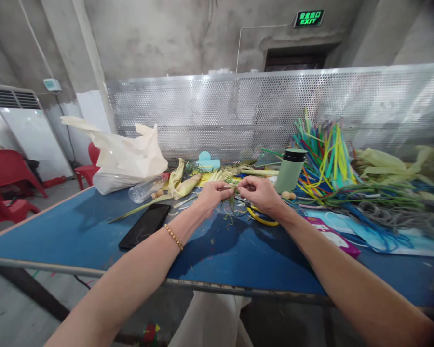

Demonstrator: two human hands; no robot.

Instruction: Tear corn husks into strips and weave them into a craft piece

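Observation:
Above the middle of the blue table [217, 260], my left hand [214, 195] and my right hand [260, 193] face each other, nearly touching. Both are closed, thumbs against fingers, on a small bunch of thin green plant strands [232, 202] between them; loose ends hang below. Its exact make-up is too small to see. Close behind my hands lie pale yellow-green corn husks [188, 186] and more strands. A yellow loop [262, 219] rests just under my right hand. The green tumbler [290, 173] with a black lid stands to its right.
Left of my hands are a black phone [145, 226], a clear plastic bottle [148, 187] and a white bag [128, 156]. To the right lie colourful strips [327, 159], tangled cords [386, 207] and a purple packet [334, 236]. A perforated metal panel [210, 111] rises behind the table.

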